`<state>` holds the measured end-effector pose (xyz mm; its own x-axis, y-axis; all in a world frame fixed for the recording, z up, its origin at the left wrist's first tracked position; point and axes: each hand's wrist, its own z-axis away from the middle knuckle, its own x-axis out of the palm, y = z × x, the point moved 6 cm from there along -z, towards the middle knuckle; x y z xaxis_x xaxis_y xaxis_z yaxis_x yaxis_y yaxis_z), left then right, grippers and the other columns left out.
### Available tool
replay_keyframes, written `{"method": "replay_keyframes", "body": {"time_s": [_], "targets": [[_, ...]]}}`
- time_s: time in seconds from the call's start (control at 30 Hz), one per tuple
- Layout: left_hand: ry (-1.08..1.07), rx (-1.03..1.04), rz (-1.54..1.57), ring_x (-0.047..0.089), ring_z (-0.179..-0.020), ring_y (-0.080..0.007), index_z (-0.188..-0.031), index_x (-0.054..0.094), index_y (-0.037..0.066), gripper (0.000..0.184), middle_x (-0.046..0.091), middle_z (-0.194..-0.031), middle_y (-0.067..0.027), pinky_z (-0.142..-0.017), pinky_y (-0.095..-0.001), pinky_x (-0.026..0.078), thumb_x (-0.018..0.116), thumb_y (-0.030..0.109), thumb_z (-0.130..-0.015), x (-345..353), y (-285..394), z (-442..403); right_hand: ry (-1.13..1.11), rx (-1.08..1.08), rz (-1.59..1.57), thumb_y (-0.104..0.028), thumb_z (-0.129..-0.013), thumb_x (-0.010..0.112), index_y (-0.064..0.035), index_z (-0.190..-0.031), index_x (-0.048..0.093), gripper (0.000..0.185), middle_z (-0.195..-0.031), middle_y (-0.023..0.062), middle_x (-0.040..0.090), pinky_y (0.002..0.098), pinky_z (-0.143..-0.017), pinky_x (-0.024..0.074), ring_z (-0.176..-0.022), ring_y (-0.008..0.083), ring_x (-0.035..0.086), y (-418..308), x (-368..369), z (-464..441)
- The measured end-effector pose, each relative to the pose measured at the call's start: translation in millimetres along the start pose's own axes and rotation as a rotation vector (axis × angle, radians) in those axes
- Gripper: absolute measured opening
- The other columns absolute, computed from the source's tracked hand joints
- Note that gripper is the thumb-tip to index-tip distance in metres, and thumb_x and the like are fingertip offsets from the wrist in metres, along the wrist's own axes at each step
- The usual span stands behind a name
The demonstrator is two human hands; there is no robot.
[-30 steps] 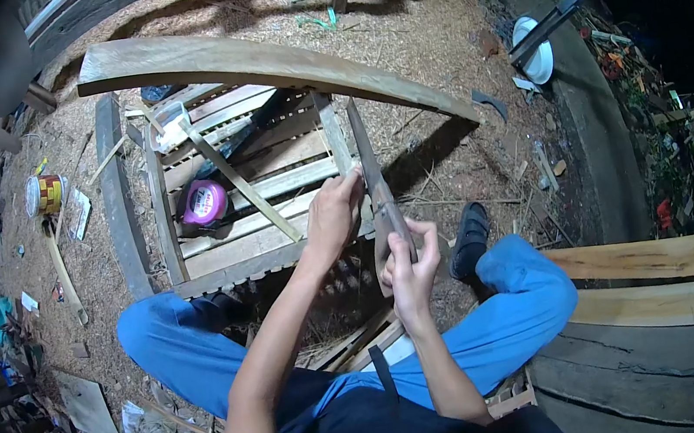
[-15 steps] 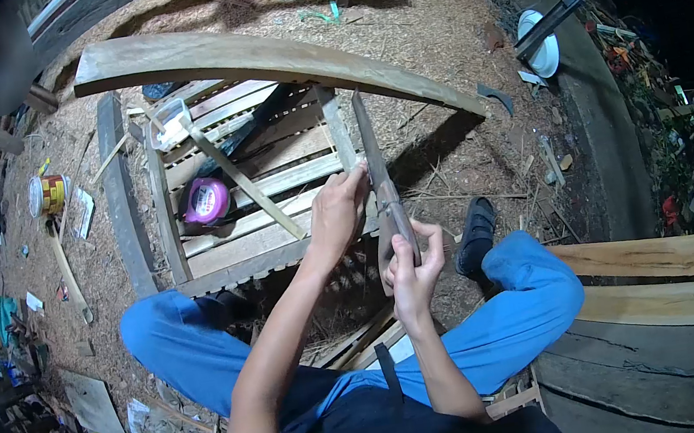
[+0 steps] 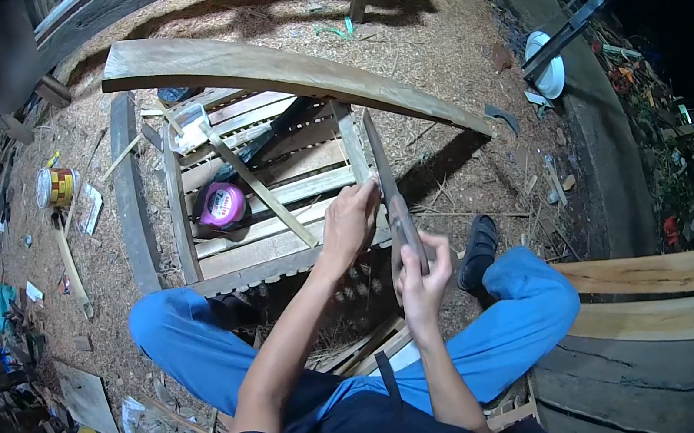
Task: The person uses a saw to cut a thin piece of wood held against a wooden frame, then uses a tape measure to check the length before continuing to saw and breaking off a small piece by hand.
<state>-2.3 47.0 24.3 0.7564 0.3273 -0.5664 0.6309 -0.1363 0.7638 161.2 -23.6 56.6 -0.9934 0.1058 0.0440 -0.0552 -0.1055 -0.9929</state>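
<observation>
My right hand [image 3: 424, 281] is wrapped round the lower wooden part of a long, narrow blade-like tool [image 3: 388, 176]. The tool's dark upper end tapers and points away from me. My left hand [image 3: 352, 218] is closed just left of the tool, its fingertips close against the tool's edge. What those fingers pinch is too small to tell. Just beyond both hands stands a slatted wooden frame [image 3: 352, 141], with a curved wooden plank [image 3: 274, 64] lying across its far side.
On the slats lie a pink tape measure [image 3: 223, 205], a thin wooden strip [image 3: 259, 184] and a clear plastic tub [image 3: 189, 128]. A yellow-and-red bucket [image 3: 57, 186] stands at left. Boards [image 3: 665, 271] lie at right, and a curved dark blade [image 3: 502, 117] rests on the ground.
The whole view has shifted slightly, so the frame, plank and tape measure appear further right. Both hands keep nearly the same hold beside the tool.
</observation>
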Motion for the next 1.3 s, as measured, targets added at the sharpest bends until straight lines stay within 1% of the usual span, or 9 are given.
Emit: {"method": "replay_keyframes", "body": {"time_s": [0.07,0.17,0.2,0.33,0.5,0.63,0.93,1.07,1.3], "targets": [[0.053,0.061,-0.031,0.068,-0.076,-0.0351,-0.141,0.064,0.010,0.038,0.066,-0.082,-0.0189,-0.068,-0.0469,0.052,0.067,0.014,-0.103,-3,-2,7,0.012,0.018,-0.011,-0.012,-0.104,0.070,-0.0027,-0.124,0.054,0.028,-0.090,0.0026,0.062,0.0216,-0.056,0.0430,-0.069,0.0047,0.056,-3,0,0],[0.031,-0.362,0.254,0.072,-0.078,-0.0150,-0.146,0.062,0.006,0.044,0.076,-0.091,-0.0197,-0.066,-0.0347,0.055,0.069,0.022,-0.105,-39,-8,18,0.032,-0.354,0.160,-0.009,-0.102,0.071,0.0033,-0.127,0.055,0.032,-0.094,0.0033,0.065,0.0265,-0.072,0.0546,-0.080,0.0105,0.065,-20,2,29],[0.044,-0.385,0.364,0.070,-0.084,-0.0094,-0.150,0.060,0.007,0.046,0.078,-0.088,-0.0094,-0.071,-0.0298,0.056,0.068,0.022,-0.107,-48,-17,26,0.023,-0.342,0.213,-0.011,-0.099,0.074,0.0038,-0.129,0.058,0.037,-0.095,0.0083,0.071,0.0306,-0.075,0.0589,-0.079,0.0161,0.072,-13,-4,43],[0.007,-0.398,0.670,0.072,-0.096,-0.0105,-0.132,0.069,-0.003,0.034,0.080,-0.106,-0.0095,-0.093,-0.0295,0.055,0.066,0.022,-0.109,-107,-33,35,-0.170,-0.724,0.594,-0.010,-0.086,0.082,0.0029,-0.118,0.069,0.037,-0.094,0.0209,0.076,0.0375,-0.065,0.0605,-0.073,0.0270,0.077,-12,12,61],[-0.126,-0.372,0.902,0.069,-0.101,-0.0116,-0.122,0.062,0.004,0.022,0.081,-0.111,-0.0130,-0.097,-0.0311,0.053,0.063,0.022,-0.109,-146,-23,42,-0.374,-1.092,0.832,-0.017,-0.080,0.082,-0.0117,-0.118,0.079,0.039,-0.066,0.0036,0.061,0.0365,-0.056,0.0476,-0.054,0.0238,0.058,-20,69,30],[-0.121,-0.261,0.981,0.067,-0.102,-0.0119,-0.124,0.062,0.003,0.025,0.079,-0.116,-0.0108,-0.098,-0.0307,0.051,0.065,0.022,-0.109,-137,-35,50,-0.624,-0.974,1.023,-0.033,-0.087,0.083,-0.0170,-0.122,0.078,0.039,-0.121,0.0111,0.067,0.0546,-0.112,0.0349,-0.120,0.0329,0.056,-44,81,-10],[-0.336,-0.263,0.890,0.061,-0.097,-0.0085,-0.117,0.073,0.004,0.024,0.070,-0.104,0.0013,-0.087,-0.0299,0.051,0.070,0.026,-0.107,-98,-10,63,-0.907,-0.559,0.495,-0.023,-0.105,0.068,-0.0064,-0.134,0.073,0.034,-0.121,0.0112,0.068,0.0396,-0.105,0.0449,-0.116,0.0293,0.059,-60,81,-28],[-0.551,-0.294,0.991,0.058,-0.096,-0.0061,-0.124,0.070,0.004,0.034,0.067,-0.108,0.0030,-0.085,-0.0266,0.048,0.065,0.035,-0.110,-80,-7,67,-0.974,-0.206,0.217,-0.022,-0.107,0.067,-0.0023,-0.133,0.072,0.033,-0.109,0.0059,0.066,0.0300,-0.089,0.0504,-0.098,0.0144,0.062,-45,78,-43],[-0.350,-0.323,0.926,0.063,-0.114,-0.0117,-0.132,0.066,0.003,0.033,0.070,-0.119,-0.0026,-0.100,-0.0288,0.049,0.063,0.028,-0.111,-81,1,49,-0.867,-0.119,0.015,-0.016,-0.103,0.072,0.0034,-0.114,0.076,0.022,-0.105,0.0044,0.069,0.0248,-0.081,0.0546,-0.091,0.0084,0.068,-32,79,-60]]}}
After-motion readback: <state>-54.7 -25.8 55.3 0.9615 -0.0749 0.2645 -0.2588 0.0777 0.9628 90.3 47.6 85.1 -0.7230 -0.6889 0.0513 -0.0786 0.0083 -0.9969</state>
